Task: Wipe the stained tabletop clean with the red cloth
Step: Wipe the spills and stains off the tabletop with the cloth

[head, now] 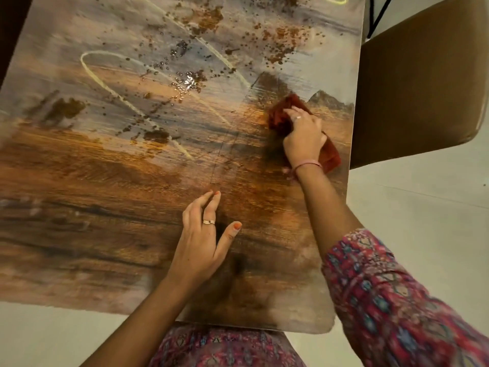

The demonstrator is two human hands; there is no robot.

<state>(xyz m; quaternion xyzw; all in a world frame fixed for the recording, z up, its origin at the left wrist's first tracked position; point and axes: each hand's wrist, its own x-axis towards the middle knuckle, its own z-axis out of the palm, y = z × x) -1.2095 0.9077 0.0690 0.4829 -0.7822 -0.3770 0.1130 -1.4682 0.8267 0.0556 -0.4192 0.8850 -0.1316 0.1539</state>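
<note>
Stained tabletop (111, 160), brown chair (423, 83) beside; right hand (304, 136) grips red cloth (280, 117); left hand (203, 234) flat, grip relaxed.

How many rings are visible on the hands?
2: one on the left hand, ring on a middle finger; one ring on the right hand. Others may be hidden.

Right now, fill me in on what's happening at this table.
A person is wiping a stained tabletop. The right hand presses a red cloth against the surface near the table's right edge, with a smeared patch just beyond the cloth. The left hand rests on the wood closer to the person, fingers relaxed, holding nothing. Brown splatters and wet droplets cover the far half, along with pale yellowish streaks, so most of the cleaning is not yet done. A brown chair stands beside the table's right edge.
</note>
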